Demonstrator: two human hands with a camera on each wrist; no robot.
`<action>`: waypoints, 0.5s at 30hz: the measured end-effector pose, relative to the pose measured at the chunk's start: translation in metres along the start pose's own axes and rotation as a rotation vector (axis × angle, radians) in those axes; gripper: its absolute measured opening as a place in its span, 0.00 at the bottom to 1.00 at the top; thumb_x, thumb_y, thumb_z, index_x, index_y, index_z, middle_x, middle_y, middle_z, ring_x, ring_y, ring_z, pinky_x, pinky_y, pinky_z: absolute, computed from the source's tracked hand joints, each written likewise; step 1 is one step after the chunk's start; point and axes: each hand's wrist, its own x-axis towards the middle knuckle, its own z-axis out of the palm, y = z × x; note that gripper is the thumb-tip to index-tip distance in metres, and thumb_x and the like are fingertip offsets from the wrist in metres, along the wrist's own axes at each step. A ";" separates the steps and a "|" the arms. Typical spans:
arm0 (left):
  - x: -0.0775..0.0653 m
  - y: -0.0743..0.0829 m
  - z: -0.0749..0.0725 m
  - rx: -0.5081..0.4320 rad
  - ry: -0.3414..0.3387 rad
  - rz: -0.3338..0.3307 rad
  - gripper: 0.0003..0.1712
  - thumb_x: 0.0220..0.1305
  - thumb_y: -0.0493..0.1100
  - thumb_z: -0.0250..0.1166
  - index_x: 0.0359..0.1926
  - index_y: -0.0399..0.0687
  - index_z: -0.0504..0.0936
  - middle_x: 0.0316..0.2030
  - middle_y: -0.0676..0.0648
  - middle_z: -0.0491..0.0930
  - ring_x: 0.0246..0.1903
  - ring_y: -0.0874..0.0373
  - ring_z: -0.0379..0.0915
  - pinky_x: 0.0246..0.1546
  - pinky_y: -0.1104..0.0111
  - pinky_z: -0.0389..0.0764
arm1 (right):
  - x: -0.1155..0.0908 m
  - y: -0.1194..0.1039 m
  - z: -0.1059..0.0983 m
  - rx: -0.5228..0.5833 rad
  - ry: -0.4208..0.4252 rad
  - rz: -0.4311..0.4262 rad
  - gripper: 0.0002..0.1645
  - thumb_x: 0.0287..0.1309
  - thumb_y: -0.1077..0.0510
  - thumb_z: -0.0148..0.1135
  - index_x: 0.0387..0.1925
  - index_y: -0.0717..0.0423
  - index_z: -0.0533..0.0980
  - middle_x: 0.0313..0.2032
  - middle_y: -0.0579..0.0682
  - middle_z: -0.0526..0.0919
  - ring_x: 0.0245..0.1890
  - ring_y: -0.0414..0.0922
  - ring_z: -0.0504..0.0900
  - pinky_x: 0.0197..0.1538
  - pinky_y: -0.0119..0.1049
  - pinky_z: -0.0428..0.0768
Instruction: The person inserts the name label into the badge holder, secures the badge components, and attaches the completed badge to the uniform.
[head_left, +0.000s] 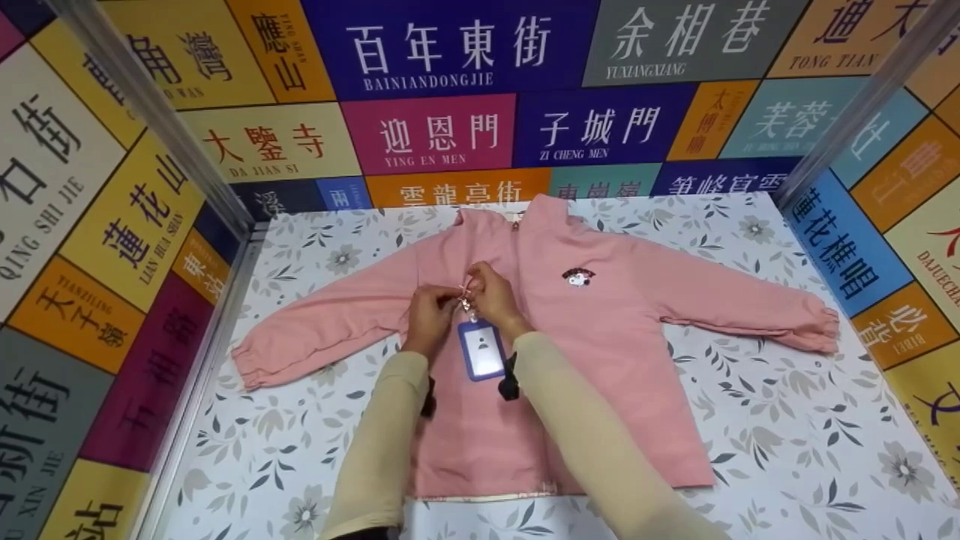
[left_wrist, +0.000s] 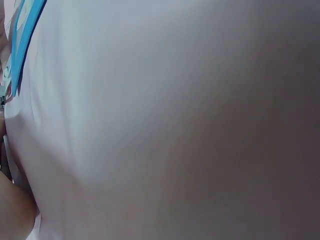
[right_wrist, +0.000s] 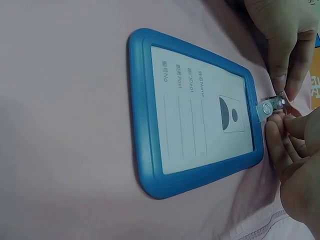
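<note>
A pink jacket [head_left: 600, 352] lies spread front up. On its chest rests an ID badge [head_left: 482, 351] with a blue frame [right_wrist: 147, 165] and a white card [right_wrist: 187, 115] inside. A short strap [right_wrist: 266, 108] joins it to a small metal clip [right_wrist: 280, 101]. My left hand [head_left: 429, 319] pinches the clip from the left side, thumb tip at the metal. From the right, my right hand [head_left: 491, 300] pinches at the clip with thumb and fingers. Jacket cloth bunches around their fingertips; I cannot tell which fingers hold cloth too. The left wrist view shows mostly blurred pink cloth.
The floral-patterned tabletop [head_left: 750, 427] extends around the jacket. Its sleeves [head_left: 330, 319] stretch out to both sides, and a small dark-and-white emblem [head_left: 578, 277] sits on the chest. Colourful sign panels [head_left: 442, 127] wall in the back and sides, with metal posts [head_left: 187, 112] at the corners.
</note>
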 end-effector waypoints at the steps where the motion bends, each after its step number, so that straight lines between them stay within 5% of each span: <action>1: 0.000 0.000 0.000 0.014 0.006 0.001 0.10 0.56 0.27 0.67 0.38 0.37 0.89 0.36 0.41 0.88 0.40 0.47 0.81 0.48 0.57 0.80 | 0.000 0.000 0.000 0.006 -0.005 0.004 0.21 0.52 0.78 0.56 0.50 0.68 0.75 0.34 0.65 0.84 0.34 0.54 0.82 0.36 0.36 0.78; 8: 0.001 0.001 0.000 0.039 0.012 -0.042 0.08 0.57 0.29 0.68 0.38 0.39 0.89 0.36 0.41 0.88 0.40 0.48 0.82 0.49 0.58 0.81 | 0.003 0.001 0.000 0.045 -0.045 0.114 0.16 0.54 0.77 0.55 0.43 0.67 0.79 0.36 0.62 0.87 0.35 0.51 0.85 0.31 0.25 0.76; 15: 0.001 0.003 0.000 0.055 0.011 -0.112 0.07 0.59 0.32 0.69 0.38 0.42 0.90 0.37 0.43 0.89 0.41 0.50 0.84 0.50 0.61 0.82 | 0.004 0.001 -0.002 0.047 -0.011 0.164 0.15 0.52 0.79 0.51 0.37 0.70 0.81 0.32 0.64 0.86 0.29 0.50 0.84 0.27 0.25 0.74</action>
